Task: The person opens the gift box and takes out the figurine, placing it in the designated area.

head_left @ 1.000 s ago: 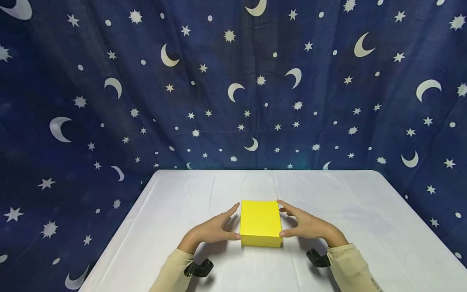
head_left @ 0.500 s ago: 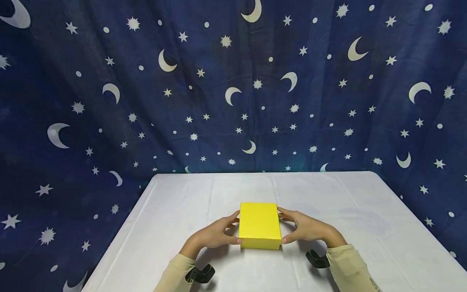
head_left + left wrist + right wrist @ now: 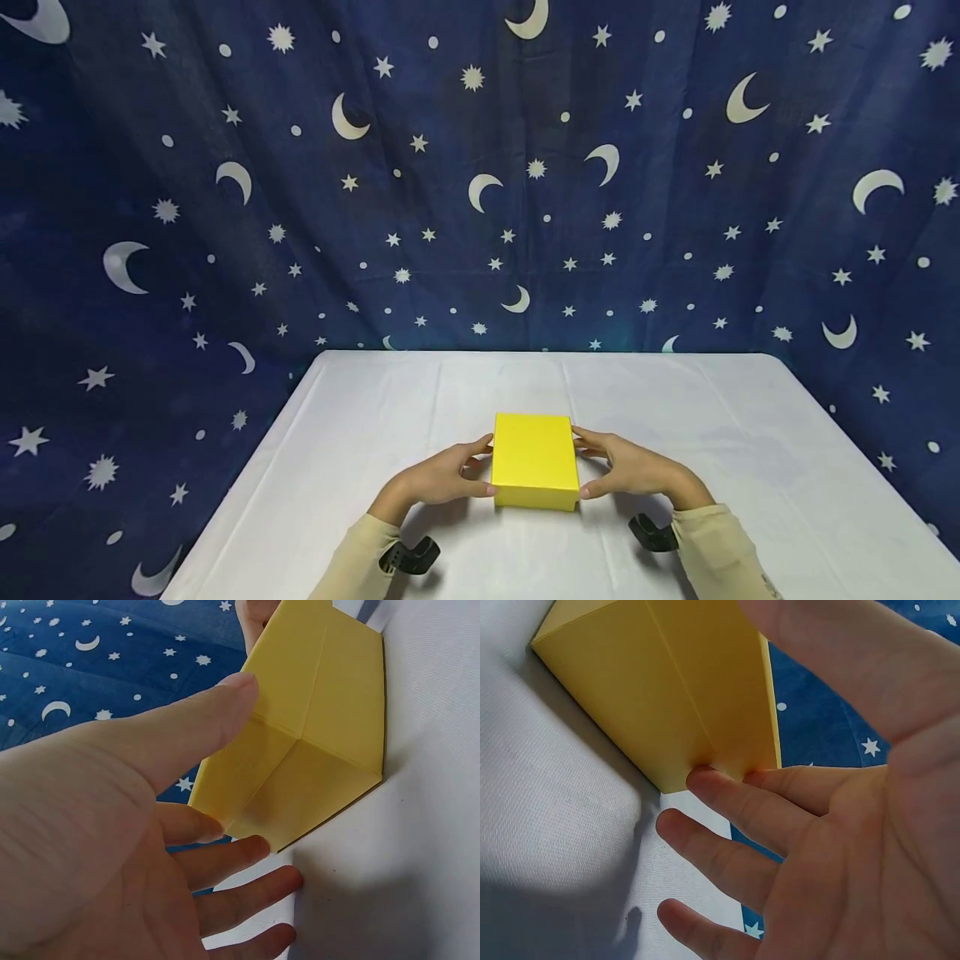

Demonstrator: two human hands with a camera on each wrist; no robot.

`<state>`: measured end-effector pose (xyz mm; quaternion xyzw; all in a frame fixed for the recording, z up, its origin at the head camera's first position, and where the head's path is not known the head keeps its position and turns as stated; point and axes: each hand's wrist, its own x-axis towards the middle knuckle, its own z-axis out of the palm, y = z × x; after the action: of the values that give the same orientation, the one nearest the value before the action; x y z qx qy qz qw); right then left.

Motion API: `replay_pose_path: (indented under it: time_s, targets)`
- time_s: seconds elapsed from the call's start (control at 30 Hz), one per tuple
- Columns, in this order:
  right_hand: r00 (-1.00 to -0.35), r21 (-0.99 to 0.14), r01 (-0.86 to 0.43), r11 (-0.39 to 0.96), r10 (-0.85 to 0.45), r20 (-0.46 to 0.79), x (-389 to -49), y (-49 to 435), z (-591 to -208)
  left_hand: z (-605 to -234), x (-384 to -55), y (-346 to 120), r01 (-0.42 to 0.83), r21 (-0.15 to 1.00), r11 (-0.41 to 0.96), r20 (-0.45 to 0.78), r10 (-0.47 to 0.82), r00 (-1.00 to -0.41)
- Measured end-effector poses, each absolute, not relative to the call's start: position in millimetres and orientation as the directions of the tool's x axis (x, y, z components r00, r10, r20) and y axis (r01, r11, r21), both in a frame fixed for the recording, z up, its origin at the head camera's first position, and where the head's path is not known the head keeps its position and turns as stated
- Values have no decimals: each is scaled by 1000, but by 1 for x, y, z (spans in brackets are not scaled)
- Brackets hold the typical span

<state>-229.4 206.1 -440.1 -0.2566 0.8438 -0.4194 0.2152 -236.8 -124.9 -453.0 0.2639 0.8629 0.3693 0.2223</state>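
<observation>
A yellow box with a lid seam along its sides (image 3: 534, 454) rests on the white table, between my two hands. My left hand (image 3: 441, 479) is at its left side. In the left wrist view the thumb (image 3: 238, 694) lies at the upper edge of the box, while the fingers (image 3: 251, 847) extend fairly straight near its far end. On the opposite side, my right hand (image 3: 633, 467) has its fingertips (image 3: 705, 780) touching the box wall, the lower fingers apart from it. The right thumb tip is near the front right corner. The box's contents are hidden.
The white-covered table (image 3: 375, 400) extends around the box on all sides. A dark blue curtain (image 3: 442, 208) with moons and stars hangs behind and beside it. Black wrist straps (image 3: 411, 557) sit at both beige sleeves (image 3: 716, 542).
The fingers of both hands have drawn in toward the sides of the box, and the index fingertips have come down from its far corners. The box stays about where it was.
</observation>
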Motion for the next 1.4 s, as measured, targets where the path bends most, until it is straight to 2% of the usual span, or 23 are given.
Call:
replay_pose_path:
  time_s: [0.4,0.8,1.4]
  targets:
    - [-788,-794,-254,552,-594,-160,-230,206,-437,-451,-239,-123,292,784,548,-176,647,-742]
    - [-790,-793,-252,555,-592,-163,-233,207,-442,-448,-235,-122,261,785,562,-172,602,-779]
    - [-767,-837,-276,473,-633,-105,-234,210,-444,-445,-235,-122,291,777,559,-140,603,-785]
